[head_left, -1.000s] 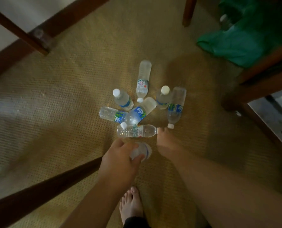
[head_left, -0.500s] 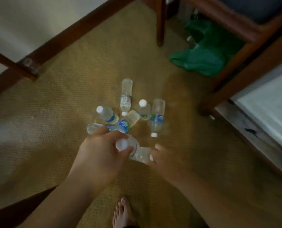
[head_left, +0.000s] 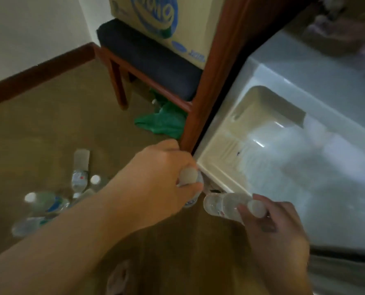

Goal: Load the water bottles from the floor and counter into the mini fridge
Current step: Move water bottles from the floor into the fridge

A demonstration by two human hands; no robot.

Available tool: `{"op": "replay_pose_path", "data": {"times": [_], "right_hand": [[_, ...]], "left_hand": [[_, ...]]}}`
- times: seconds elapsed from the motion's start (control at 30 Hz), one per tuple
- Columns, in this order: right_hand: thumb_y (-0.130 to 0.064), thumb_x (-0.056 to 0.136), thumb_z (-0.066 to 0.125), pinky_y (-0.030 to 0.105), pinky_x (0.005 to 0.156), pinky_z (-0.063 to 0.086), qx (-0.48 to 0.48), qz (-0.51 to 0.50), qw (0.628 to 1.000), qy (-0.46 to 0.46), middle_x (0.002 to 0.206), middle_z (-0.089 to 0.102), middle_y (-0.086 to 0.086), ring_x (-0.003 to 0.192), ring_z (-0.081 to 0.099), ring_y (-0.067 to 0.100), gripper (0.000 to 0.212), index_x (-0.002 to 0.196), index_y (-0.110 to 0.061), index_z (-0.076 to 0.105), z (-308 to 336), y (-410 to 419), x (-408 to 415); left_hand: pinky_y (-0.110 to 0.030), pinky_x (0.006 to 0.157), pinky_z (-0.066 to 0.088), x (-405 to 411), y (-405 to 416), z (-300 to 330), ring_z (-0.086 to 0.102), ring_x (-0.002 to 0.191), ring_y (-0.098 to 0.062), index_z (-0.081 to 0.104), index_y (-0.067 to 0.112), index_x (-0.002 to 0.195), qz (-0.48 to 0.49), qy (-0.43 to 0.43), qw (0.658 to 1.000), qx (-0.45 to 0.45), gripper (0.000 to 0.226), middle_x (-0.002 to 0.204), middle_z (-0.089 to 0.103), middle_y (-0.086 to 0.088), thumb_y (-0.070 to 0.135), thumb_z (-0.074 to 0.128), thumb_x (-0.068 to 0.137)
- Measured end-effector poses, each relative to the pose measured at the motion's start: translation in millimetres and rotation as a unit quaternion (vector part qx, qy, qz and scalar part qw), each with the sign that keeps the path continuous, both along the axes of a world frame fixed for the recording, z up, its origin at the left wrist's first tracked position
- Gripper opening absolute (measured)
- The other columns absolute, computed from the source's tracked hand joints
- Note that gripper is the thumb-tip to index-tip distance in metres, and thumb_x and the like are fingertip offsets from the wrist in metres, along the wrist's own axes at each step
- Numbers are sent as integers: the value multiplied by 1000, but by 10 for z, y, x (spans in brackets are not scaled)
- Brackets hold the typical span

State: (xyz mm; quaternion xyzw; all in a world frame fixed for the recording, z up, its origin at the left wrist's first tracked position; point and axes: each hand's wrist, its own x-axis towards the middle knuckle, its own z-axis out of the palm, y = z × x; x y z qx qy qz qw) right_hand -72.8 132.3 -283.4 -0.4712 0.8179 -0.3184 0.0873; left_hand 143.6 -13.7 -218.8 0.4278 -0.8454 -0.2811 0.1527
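My left hand [head_left: 156,179] grips a clear water bottle [head_left: 190,177] by its capped top, just in front of the open mini fridge [head_left: 284,99]. My right hand [head_left: 273,228] holds a second clear bottle [head_left: 222,204] by its cap end, lying sideways with its base pointing left, below the fridge's front lip [head_left: 211,175]. Several more bottles [head_left: 79,175] remain on the carpet at the lower left, one upright with a white cap [head_left: 95,179]. The fridge's inside is pale and blurred.
A wooden chair with a dark cushion [head_left: 151,60] stands at the back, a printed cardboard box [head_left: 156,20] on it. A green bag [head_left: 162,122] lies under it. A wooden post [head_left: 211,77] borders the fridge's left side. My bare foot [head_left: 117,279] shows at the bottom.
Both hands have lifted a bottle each off the carpet and swung right, from the bottle pile to the open fridge. The view turned with them, leaving the pile at the lower left.
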Motion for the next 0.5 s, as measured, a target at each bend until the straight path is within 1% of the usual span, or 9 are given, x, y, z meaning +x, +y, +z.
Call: {"op": "replay_pose_path", "data": {"times": [0.07,0.13,0.17,0.27,0.33,0.4,0.43,0.5], "right_hand": [[-45,81,73,12,74,40,-31,-46,998,4,100,57,-19,87,61,-9,39,115,-28,73,-29,-71,-264],[-46,82,72,13,75,40,-68,-91,994,-5,100,56,-22,91,59,-11,39,119,-33,71,-120,-151,-541],[-46,83,73,15,75,41,-87,-106,991,-5,100,56,-22,93,58,-11,38,119,-33,71,-165,-193,-676],[-42,86,76,20,75,44,-146,-149,978,5,98,58,-17,89,61,-1,33,117,-30,72,-300,-342,-1063],[-42,88,75,28,75,51,-161,-172,972,23,99,58,-15,88,61,4,32,117,-28,71,-459,-416,-1309],[-40,90,73,40,81,57,-190,-187,963,35,105,58,-15,93,62,9,33,120,-29,69,-652,-480,-1518],[-40,90,71,44,84,57,-210,-193,958,34,107,59,-14,97,63,12,33,121,-30,67,-748,-514,-1593],[-40,90,69,45,88,55,-242,-208,947,35,108,61,-9,100,63,16,31,118,-28,67,-910,-606,-1703]], "left_hand": [[-23,67,56,-327,-118,-42,56,74,-3,71,38,101,-44,30,998,-37,26,91,50,17,55,66,82],[-25,68,56,-661,-224,-112,56,73,-3,72,35,100,-94,46,992,-72,27,90,49,18,55,65,83],[-24,69,57,-816,-267,-164,57,74,-3,72,35,100,-116,51,988,-84,26,89,49,18,54,65,83],[-17,70,56,-1244,-395,-341,60,77,0,69,38,102,-144,72,981,-110,30,91,51,19,58,59,82],[-16,71,52,-1478,-476,-470,58,80,0,66,41,102,-157,64,977,-127,31,93,52,19,61,56,81],[-23,76,51,-1696,-544,-590,55,83,-2,66,39,100,-184,46,971,-147,31,93,52,17,62,56,82],[-25,76,50,-1790,-561,-650,54,81,-3,66,38,98,-193,40,967,-161,29,92,52,16,61,57,83],[-27,73,49,-1946,-583,-772,54,76,-4,68,36,95,-199,41,962,-181,24,90,52,15,58,62,87]]}}
